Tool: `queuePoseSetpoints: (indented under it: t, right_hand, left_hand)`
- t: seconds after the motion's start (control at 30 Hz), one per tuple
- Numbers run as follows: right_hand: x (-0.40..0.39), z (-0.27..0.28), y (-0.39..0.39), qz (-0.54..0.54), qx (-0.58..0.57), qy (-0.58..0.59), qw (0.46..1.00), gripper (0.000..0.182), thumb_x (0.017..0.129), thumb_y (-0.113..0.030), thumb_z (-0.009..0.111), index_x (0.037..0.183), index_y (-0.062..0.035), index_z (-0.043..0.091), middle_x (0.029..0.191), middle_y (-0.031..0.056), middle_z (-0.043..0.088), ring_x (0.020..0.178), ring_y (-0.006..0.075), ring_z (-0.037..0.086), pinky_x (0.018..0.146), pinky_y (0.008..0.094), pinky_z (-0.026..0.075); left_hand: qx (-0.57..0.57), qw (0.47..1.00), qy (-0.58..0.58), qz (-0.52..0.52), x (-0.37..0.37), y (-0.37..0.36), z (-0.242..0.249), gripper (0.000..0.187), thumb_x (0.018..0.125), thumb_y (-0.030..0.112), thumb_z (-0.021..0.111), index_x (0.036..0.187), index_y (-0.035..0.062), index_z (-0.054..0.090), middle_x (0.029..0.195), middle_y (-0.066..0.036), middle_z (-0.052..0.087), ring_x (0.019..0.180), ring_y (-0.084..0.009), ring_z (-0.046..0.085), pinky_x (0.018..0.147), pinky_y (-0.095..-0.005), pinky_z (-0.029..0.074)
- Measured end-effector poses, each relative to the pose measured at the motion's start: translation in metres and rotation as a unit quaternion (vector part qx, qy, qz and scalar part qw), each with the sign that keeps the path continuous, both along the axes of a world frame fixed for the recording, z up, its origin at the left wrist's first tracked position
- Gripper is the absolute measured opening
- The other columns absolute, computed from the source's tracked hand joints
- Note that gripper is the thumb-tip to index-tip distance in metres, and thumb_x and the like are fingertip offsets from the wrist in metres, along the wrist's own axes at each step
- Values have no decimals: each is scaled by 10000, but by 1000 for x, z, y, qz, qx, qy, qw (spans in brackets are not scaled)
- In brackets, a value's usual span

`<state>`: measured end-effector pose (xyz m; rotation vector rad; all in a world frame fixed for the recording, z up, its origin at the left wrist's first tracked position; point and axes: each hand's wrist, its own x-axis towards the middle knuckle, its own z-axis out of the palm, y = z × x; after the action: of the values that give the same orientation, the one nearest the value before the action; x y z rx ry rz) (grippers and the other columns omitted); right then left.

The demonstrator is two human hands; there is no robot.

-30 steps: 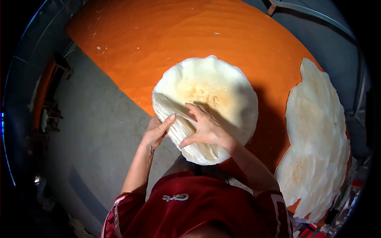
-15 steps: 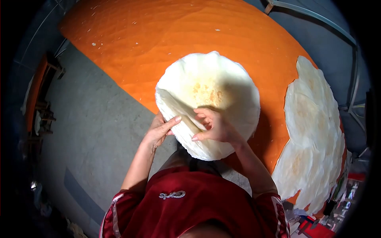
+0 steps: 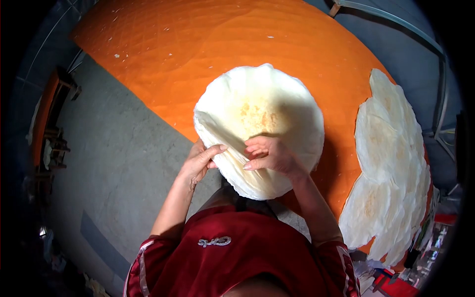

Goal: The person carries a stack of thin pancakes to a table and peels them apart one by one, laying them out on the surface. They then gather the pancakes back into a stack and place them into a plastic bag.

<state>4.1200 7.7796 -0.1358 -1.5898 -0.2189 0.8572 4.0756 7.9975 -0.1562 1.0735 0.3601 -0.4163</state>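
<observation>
A round stack of thin white flatbread sheets [image 3: 292, 114], browned near its middle, lies at the front edge of the orange-covered table [image 3: 198, 54]. My left hand [image 3: 199, 162] pinches the stack's lower-left rim, thumb on top and fingers underneath. The top sheet is lifted and folded inward along that side. My right hand [image 3: 271, 157] has its thumb and curled fingers closed on the folded part of this sheet, just right of my left hand.
Overlapping white sheets [image 3: 391, 168] cover the table's right end. Grey floor [image 3: 123, 148] shows at the left, with wooden stools [image 3: 55, 148] beyond it. A metal frame [image 3: 443, 94] stands at the right, above red items [image 3: 401, 288] at the lower right.
My right hand has shifted slightly right, and the fold under it has changed shape. My left hand stays at the rim.
</observation>
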Motion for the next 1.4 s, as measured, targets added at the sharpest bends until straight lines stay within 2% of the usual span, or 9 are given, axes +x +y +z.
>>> queuePoseSetpoints:
  t: [0.3,0.4,0.5,0.7,0.87,1.17,1.3,1.37,1.4]
  right_hand:
    - [-3,-10,1,-55,42,6,998,449,685,-55,668,1096,51,520,984,173,600,869,213,586,798,297,448]
    - [-16,3,19,-66,-273,-249,927,389,691,-20,601,1074,10,542,936,179,606,819,254,602,734,316,460]
    - [-48,-11,43,-56,-242,-532,809,327,736,-111,580,1047,-17,545,722,184,591,633,328,598,577,403,463]
    - [14,15,11,32,-235,-332,913,298,787,-152,571,1026,25,553,720,133,621,620,244,597,598,360,473]
    - [98,76,-102,-121,125,-83,981,222,746,-200,595,901,-41,618,844,54,601,775,159,586,699,251,450]
    - [-75,87,-326,-621,81,-69,777,383,788,-36,572,1140,57,454,1046,173,574,887,255,601,787,365,513]
    - [-205,-13,-324,-698,-63,61,711,479,775,-132,627,1162,69,428,1002,178,586,872,232,599,734,361,511]
    - [-218,-25,-324,-491,-562,-46,664,590,734,-283,660,1135,95,449,884,236,598,815,289,611,688,373,491]
    - [-230,-48,-337,-378,-756,-125,519,666,711,-367,672,1122,111,459,819,270,600,784,330,615,665,383,478]
  left_hand:
    - [-15,1000,-6,24,-1,-3,8,613,718,82,622,1218,-81,307,1030,-155,541,831,-188,608,633,-262,552]
    - [-61,996,26,61,-6,1,8,558,714,14,561,1215,-60,328,1038,-157,537,871,-221,589,719,-331,526]
    - [-66,995,56,48,-10,1,1,538,695,-39,525,1197,-82,338,1069,-189,521,864,-237,593,715,-346,527]
    - [-11,980,44,196,-7,-5,-38,384,716,9,668,1067,-25,515,1013,-132,595,891,-225,588,776,-342,486]
    - [28,988,-30,151,36,17,12,346,681,-2,679,1007,-41,570,969,-152,617,848,-233,605,764,-349,491]
    - [-41,994,95,15,106,133,-58,460,759,107,598,1164,-58,455,1098,-171,561,972,-272,570,849,-341,475]
    - [-148,985,74,-40,53,147,-57,507,760,83,533,1231,-37,390,1178,-176,509,1045,-290,529,870,-394,455]
    - [-143,988,16,-53,29,139,-50,562,734,52,543,1257,-28,352,1216,-171,474,1064,-298,514,879,-408,445]
    - [-133,989,-12,-65,28,127,-36,567,732,41,547,1259,-26,348,1210,-168,476,1060,-291,517,862,-388,457]
